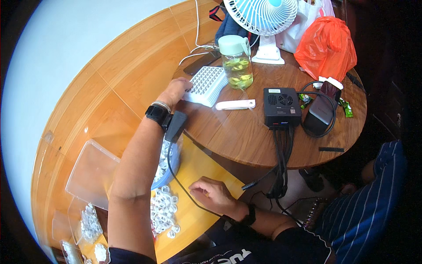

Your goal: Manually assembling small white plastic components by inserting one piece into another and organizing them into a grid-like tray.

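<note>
On the round wooden table stands a stack of white trays (pixel 206 83), its top covered with rows of round holes. My left hand (pixel 176 91) grips the stack's left edge, with the thumb partly hidden. Lower down, my right hand (pixel 213 196) hovers by the yellow tabletop (pixel 200 169), fingers loosely curled and apart, nothing visible in them. Beside it lies a heap of small white ring-shaped plastic parts (pixel 163 209). More such parts fill a light blue basin (pixel 175 163), partly hidden by my left forearm.
A lidded bottle (pixel 237 66), a pink folding knife-like object (pixel 235 104), a black box with cables (pixel 282 108), a power bank (pixel 323 110), a fan (pixel 267 48) and a red bag (pixel 327 48) crowd the round table. Clear plastic containers (pixel 94 171) stand left. A person's striped clothing (pixel 367 207) shows right.
</note>
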Action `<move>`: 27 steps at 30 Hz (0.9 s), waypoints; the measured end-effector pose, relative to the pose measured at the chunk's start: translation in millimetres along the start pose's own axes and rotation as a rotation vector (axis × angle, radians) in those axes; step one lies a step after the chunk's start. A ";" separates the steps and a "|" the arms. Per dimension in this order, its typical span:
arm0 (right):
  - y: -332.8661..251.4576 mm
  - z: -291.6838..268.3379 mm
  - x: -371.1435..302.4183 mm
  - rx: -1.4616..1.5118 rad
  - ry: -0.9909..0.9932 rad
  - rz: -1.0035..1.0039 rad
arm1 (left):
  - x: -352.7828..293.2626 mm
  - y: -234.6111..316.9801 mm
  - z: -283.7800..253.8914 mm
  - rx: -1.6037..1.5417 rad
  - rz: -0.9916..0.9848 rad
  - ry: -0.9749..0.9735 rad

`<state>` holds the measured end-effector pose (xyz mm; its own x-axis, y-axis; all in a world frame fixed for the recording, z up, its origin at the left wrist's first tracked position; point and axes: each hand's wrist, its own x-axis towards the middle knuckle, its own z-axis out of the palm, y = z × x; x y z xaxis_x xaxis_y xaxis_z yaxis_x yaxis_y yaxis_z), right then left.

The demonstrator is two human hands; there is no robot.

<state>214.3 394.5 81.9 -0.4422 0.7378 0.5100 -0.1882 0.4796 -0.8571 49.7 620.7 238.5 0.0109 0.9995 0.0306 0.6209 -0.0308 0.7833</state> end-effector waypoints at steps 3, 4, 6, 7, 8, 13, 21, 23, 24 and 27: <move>-11.5 2.3 9.5 -0.035 0.164 0.036 | -4.5 0.9 -3.0 0.091 0.028 -0.008; -16.8 2.6 9.5 0.015 0.177 0.032 | -6.3 1.6 -2.7 0.090 0.029 -0.009; -35.2 1.1 14.5 -0.009 0.225 -0.026 | -7.5 3.6 -0.2 0.091 0.019 -0.027; -44.4 0.4 19.2 -0.032 0.273 -0.084 | -6.7 2.0 -2.7 0.091 0.023 -0.028; -52.4 1.1 27.3 -0.032 0.272 -0.091 | -4.0 -4.0 -10.3 0.177 0.104 -0.041; -67.1 2.6 87.8 -0.077 0.542 -0.368 | -8.0 16.0 -5.6 0.041 0.000 -0.013; -51.6 -21.0 166.9 -0.476 0.924 -0.154 | 0.2 4.8 2.9 -0.277 0.091 0.001; -51.7 -27.0 177.5 -0.515 0.969 -0.100 | -1.0 4.6 3.0 -0.243 0.124 -0.008; -50.8 -28.8 182.8 -0.518 0.969 -0.047 | 0.5 3.7 3.2 -0.250 0.134 -0.018; -57.3 -30.2 186.8 -0.531 0.948 0.065 | 3.2 -6.7 0.8 -0.173 0.277 -0.072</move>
<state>169.0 519.2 228.5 0.4616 0.7263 0.5093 0.3146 0.4027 -0.8595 46.1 624.1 232.8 0.2200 0.9508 0.2180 0.4439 -0.2966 0.8455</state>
